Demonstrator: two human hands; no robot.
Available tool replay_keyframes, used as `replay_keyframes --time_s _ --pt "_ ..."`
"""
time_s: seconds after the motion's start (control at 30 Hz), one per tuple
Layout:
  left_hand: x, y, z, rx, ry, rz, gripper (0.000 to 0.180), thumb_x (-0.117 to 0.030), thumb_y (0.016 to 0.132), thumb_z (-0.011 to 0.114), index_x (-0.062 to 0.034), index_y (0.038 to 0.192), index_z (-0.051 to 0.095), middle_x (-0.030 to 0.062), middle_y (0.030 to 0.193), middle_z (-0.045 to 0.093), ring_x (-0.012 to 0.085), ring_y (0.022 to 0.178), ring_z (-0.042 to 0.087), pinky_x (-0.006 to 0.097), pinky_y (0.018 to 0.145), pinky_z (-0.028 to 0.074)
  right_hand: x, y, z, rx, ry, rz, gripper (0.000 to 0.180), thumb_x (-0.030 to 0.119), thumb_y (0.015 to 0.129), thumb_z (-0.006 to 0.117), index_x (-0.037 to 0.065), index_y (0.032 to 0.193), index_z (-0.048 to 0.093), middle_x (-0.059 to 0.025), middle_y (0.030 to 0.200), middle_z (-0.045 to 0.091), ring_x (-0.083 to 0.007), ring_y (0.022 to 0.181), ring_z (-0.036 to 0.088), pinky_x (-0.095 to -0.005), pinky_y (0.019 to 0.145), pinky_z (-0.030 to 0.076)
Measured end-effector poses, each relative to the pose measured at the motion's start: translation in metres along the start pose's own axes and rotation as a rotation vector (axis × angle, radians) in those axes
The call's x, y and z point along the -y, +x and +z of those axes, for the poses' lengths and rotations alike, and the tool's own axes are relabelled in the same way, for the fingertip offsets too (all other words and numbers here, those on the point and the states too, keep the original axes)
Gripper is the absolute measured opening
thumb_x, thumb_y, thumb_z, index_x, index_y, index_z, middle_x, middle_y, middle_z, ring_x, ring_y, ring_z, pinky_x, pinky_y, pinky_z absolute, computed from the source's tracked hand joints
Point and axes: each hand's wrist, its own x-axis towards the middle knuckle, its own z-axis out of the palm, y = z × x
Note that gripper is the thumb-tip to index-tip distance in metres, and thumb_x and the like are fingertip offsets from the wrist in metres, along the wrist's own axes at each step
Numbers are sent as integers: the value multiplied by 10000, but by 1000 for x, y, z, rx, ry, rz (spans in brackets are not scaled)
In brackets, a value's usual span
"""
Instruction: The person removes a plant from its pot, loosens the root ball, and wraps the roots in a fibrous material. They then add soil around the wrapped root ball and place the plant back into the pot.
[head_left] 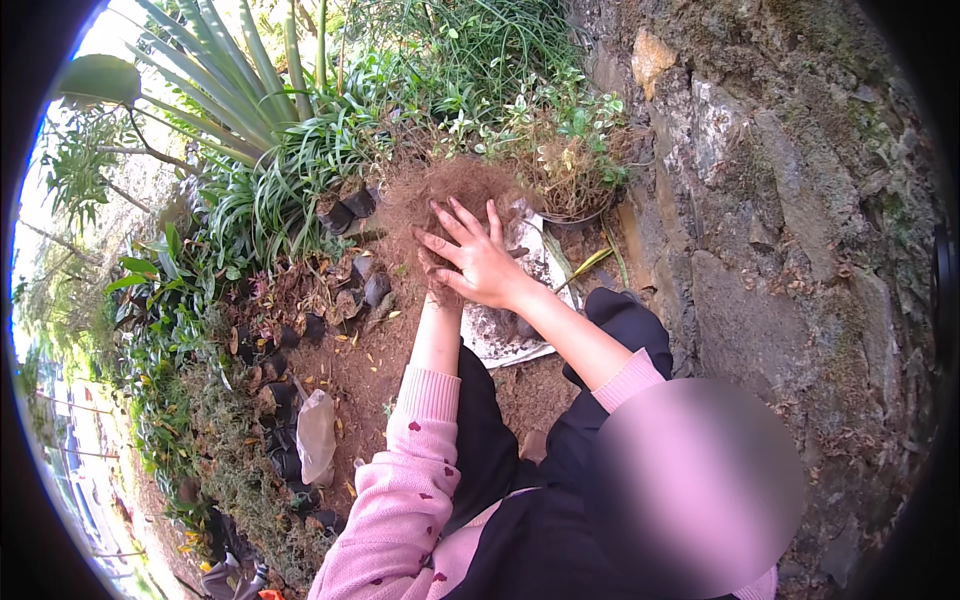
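- Head view: the step in hand looks like working a loose brown fibre clump (pixel 455 182) between both hands, above a white sheet (pixel 533 235) on the earth.
- The right hand (pixel 478 262) is spread, back upward, its soiled fingers fanned over the near part of the clump.
- The left hand (pixel 432 270) sits beneath the right, mostly hidden; I cannot tell how its fingers stand.
- The clump lies at and just beyond the fingertips, its stray strands reaching out to both sides.
- As a judgement, the next move calls for support from below and light pressure from above, since such loose fibre could shed or slip.
- Dark soil (pixel 488 325) lies on the sheet; a potted plant (pixel 570 175) stands beyond, near the rock wall (pixel 780 250).
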Motion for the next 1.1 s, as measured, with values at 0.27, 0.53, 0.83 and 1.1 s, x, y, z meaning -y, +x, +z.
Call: replay_keyframes --time_s 0.27,0.53,0.83,1.1 --pt "0 -12 -3 28 87 23 631 -584 893 393 -117 1313 449 99 1279 523 267 1144 511 423 972 432 31 -2 5 -48 383 385 838 385 865 544 138 1487 40 -249 1513 -52 -386 1408 -25 -593 1082 -31" --pt "-8 -17 13 44 298 120 641 -586 898 386 -113 1329 431 104 1274 527 266 1131 524 404 954 459 11 3 -44 -95 314 233 367 312 795 646 71 1072 635 -162 1200 572 -316 1165 502 -446 1037 322" --pt "7 -18 23 234 148 -40 593 -529 930 382 -161 1395 363 77 1448 349 268 1310 361 456 1058 342 -13 2 -14 39 -86 189 577 459 894 483 156 1378 399 -151 1438 355 -336 1350 286 -528 1106 161" --pt "-32 -19 49 -64 -53 -179 699 -627 840 440 -149 1351 430 118 1381 429 363 1235 428 585 993 362 -50 12 -63 -425 206 108 340 232 860 509 103 1170 559 -132 1239 552 -283 1205 479 -501 1048 293"
